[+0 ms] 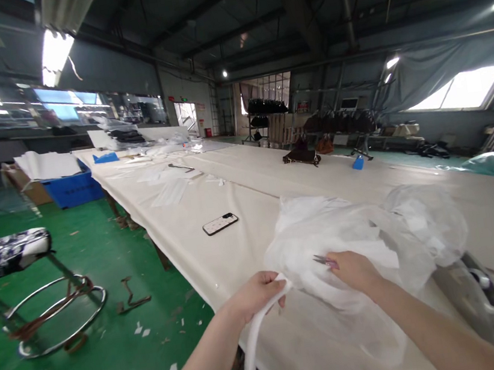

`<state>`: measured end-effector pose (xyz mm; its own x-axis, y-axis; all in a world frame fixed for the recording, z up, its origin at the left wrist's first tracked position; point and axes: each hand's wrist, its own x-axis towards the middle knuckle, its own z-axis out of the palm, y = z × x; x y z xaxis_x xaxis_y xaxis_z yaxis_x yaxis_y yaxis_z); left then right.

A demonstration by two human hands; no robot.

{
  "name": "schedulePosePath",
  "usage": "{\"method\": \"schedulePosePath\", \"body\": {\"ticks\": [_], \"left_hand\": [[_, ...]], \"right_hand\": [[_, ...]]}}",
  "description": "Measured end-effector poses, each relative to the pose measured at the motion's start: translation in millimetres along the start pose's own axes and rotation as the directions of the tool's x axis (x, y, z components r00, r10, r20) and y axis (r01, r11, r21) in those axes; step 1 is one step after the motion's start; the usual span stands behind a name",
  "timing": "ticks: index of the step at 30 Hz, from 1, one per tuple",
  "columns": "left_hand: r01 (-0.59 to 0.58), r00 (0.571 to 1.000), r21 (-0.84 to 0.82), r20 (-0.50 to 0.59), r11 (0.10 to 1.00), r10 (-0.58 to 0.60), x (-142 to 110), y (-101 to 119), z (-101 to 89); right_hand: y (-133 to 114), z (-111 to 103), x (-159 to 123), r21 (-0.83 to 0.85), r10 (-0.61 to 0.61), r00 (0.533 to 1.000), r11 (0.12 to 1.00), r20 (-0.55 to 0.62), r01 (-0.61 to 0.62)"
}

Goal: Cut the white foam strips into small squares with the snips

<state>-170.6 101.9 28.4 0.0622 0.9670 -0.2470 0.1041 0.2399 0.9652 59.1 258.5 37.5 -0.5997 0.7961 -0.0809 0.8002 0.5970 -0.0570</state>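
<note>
Near the front edge of the table, my left hand [258, 294] pinches a narrow white strip [255, 343] between thumb and fingers. One end of the strip hangs down past the table edge. My right hand [353, 269] grips a pair of small thread snips [325, 260] with a purplish handle, its blades pointing left over a clear plastic bag [307, 225]. White pieces [385, 251] show in and on the crumpled bag. The snips and the strip are apart. Part of the right-hand fingers is hidden behind the hand.
A phone [220, 224] lies on the long cream-covered table [247, 185]. Farther back are white sheets [170, 190], a dark bag [301, 156] and a blue tag-like piece [357, 162]. On the left stand a stool [8, 253] and a blue bin [75, 190].
</note>
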Motion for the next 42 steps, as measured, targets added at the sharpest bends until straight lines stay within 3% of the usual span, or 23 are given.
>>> {"method": "schedulePosePath", "body": {"ticks": [2,4,9,15,19,22,24,25,28,30,33,36,37,38,40,42], "left_hand": [[-0.012,0.989,0.034,-0.147,0.999,0.017,0.2,-3.3,1.2],[-0.035,0.976,0.014,-0.214,0.999,0.037,0.6,-3.6,7.2],[-0.107,0.979,-0.163,-0.188,0.981,0.076,-3.5,2.0,30.8],[-0.149,0.964,-0.081,-0.233,0.986,0.126,-2.9,3.2,45.0],[-0.202,0.939,0.054,-0.274,0.978,0.209,-4.6,6.6,58.5],[-0.274,0.939,0.141,-0.176,0.951,0.297,-16.7,14.6,89.7],[-0.321,0.943,0.142,-0.047,0.936,0.33,-27.9,17.9,122.4],[-0.333,0.942,0.128,0.016,0.934,0.334,-33.2,17.9,140.8],[-0.375,0.92,0.157,0.186,0.914,0.345,-43.8,11.5,194.5],[-0.404,0.901,0.2,0.258,0.893,0.349,-45.6,4.9,221.0],[-0.362,0.911,0.252,0.299,0.897,0.283,-43.8,-1.1,240.2],[-0.193,0.907,0.171,0.406,0.966,0.11,-40.3,-1.8,242.2],[-0.086,0.871,0.09,0.491,0.992,0.031,-38.9,-2.3,241.9],[0.054,0.8,0.009,0.598,0.999,-0.048,-37.4,-3.7,242.0],[0.367,0.57,-0.081,0.807,0.927,-0.155,-34.2,-9.6,245.0],[0.584,0.352,-0.075,0.921,0.808,-0.169,-31.3,-18.9,251.2]], "right_hand": [[5.9,3.2,4.0,-0.008,0.023,1.0,1.0,0.016,-0.023],[5.6,4.6,5.5,-0.009,0.027,0.999,1.0,0.024,-0.026],[-0.4,-7.0,-12.1,0.004,-0.051,0.998,0.999,0.023,0.051],[18.3,-50.3,-72.5,-0.019,-0.116,0.993,0.993,0.002,0.116],[50.6,-84.8,-128.4,0.044,0.083,0.982,0.996,-0.17,-0.076],[68.6,-97.4,-179.4,0.237,0.299,0.884,0.945,-0.359,-0.224],[66.7,-89.3,-211.0,0.451,0.421,0.833,0.86,-0.359,-0.241],[61.2,-79.1,-224.4,0.554,0.455,0.834,0.8,-0.312,-0.229],[34.7,-30.7,-252.0,0.785,0.373,0.923,0.599,-0.098,-0.159],[19.0,5.1,-262.1,0.877,0.318,0.948,0.461,-0.018,-0.138],[12.8,41.3,-272.2,0.952,0.366,0.93,0.269,0.041,-0.148],[25.7,49.0,-281.5,0.984,0.409,0.909,0.108,0.084,-0.14],[31.6,47.1,-284.6,0.989,0.411,0.907,0.068,0.096,-0.135],[37.5,44.4,-287.6,0.991,0.412,0.905,0.035,0.104,-0.13],[47.7,39.0,-293.6,0.993,0.408,0.906,-0.011,0.111,-0.117],[55.4,35.8,-298.8,0.995,0.381,0.919,-0.034,0.1,-0.094]]}}
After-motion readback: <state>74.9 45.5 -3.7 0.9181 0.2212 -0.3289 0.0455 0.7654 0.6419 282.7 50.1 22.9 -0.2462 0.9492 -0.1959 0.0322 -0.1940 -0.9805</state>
